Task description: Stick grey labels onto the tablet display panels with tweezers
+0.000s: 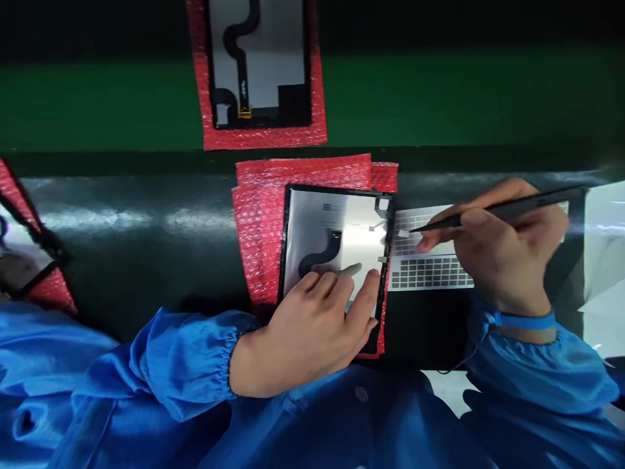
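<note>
In front of me lies a display panel (312,218) with a silvery back, a black frame and a black ribbon cable (322,256). My left hand (317,319) rests on its lower part, fingers apart, index finger and thumb near the right edge; some of the panel is hidden under it. My right hand (508,241) is closed around black tweezers (517,206), which point left. At their tip is a small pale sticker-like piece (403,233), just right of the panel. Below the tips lies a white sheet (430,251) with rows of small grey rectangles.
Red bubble wrap (258,228) lies under the panel. Another panel (273,58) sits on red wrap on the green strip (439,98) beyond. Part of a third panel (22,247) shows at the far left. White material (605,241) is at the right edge.
</note>
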Demonstrator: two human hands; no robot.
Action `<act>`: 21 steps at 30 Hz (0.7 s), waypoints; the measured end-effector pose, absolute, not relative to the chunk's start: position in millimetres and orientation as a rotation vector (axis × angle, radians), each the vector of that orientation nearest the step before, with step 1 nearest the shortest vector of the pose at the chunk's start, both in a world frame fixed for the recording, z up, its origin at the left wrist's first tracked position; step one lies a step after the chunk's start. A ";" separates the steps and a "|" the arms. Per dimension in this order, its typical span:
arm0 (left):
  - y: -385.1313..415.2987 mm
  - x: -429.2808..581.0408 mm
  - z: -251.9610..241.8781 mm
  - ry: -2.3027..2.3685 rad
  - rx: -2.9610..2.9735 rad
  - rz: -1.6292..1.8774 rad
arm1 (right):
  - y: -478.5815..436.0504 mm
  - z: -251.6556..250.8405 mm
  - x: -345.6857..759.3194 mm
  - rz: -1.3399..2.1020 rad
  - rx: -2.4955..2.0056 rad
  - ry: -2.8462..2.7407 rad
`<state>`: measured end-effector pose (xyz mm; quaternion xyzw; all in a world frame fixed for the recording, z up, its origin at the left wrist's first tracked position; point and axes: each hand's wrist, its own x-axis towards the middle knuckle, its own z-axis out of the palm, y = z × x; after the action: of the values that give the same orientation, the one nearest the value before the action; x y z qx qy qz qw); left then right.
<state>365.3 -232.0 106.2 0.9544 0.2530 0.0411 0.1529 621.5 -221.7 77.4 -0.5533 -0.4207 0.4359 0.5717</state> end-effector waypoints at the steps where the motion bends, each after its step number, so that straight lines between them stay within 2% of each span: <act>1: -230.7 360.1 108.0 0.741 2.772 0.081 | -221.7 83.1 608.0 1.035 -1.269 -1.016; 7: -223.2 337.5 101.2 0.743 2.878 -0.149 | -214.9 90.6 529.1 1.192 -1.287 -1.129; 21: -216.9 337.0 101.5 0.759 2.796 -0.091 | -202.1 75.2 507.4 1.199 -1.420 -1.175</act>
<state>337.0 -216.9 101.5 0.9575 0.2598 -0.0312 0.1213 507.4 -202.1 75.2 -0.5752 -0.4760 0.4860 0.4542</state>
